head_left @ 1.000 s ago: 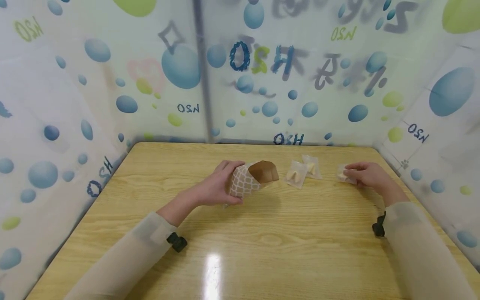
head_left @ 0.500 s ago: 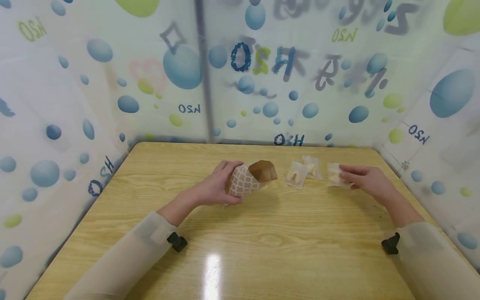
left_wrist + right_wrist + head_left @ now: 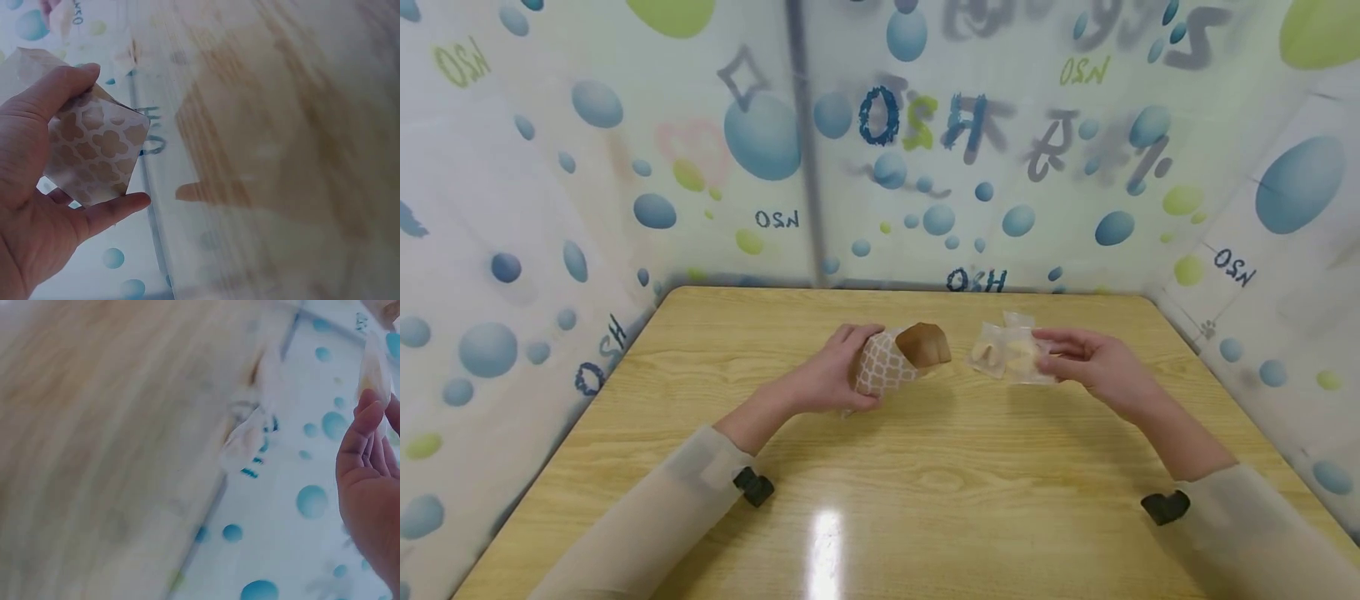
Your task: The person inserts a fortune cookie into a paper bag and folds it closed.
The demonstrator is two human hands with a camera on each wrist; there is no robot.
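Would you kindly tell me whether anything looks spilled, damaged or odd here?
Nothing looks spilled or damaged. The patterned paper bag is tilted, but the left hand holds it. Only the large H2O lettering on the wall stands out, because it reads backwards.

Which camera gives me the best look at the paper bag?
The head view: it shows the bag with both its patterned side and its open brown mouth. The left wrist view shows the pattern larger, but not into the mouth. The right wrist view offers only a corner patch, perhaps the bag; I cannot tell.
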